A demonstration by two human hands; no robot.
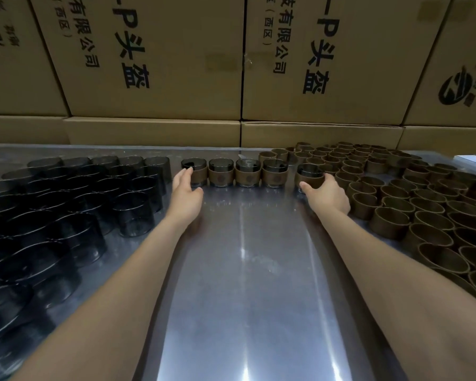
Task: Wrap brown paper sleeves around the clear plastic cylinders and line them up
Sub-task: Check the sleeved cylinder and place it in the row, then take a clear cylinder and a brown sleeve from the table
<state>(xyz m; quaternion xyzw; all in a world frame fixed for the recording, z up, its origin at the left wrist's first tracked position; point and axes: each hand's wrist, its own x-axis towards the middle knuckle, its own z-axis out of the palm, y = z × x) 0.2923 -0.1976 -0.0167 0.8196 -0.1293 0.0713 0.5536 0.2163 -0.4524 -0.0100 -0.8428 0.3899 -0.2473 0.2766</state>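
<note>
Several sleeved cylinders (221, 173) stand in a row at the far middle of the metal table (245, 270). My left hand (186, 192) rests flat against the left end of that row, fingers apart, touching the leftmost sleeved cylinder (197, 171). My right hand (326, 193) curls around another sleeved cylinder (309, 174), which stands a small gap to the right of the row. Bare dark clear cylinders (66, 204) crowd the left side of the table. Empty brown paper sleeves (412, 199) cover the right side.
Large printed cardboard boxes (154, 56) are stacked as a wall right behind the table's far edge. A white object (471, 160) lies at the far right edge. A bare strip of metal runs between my forearms toward me.
</note>
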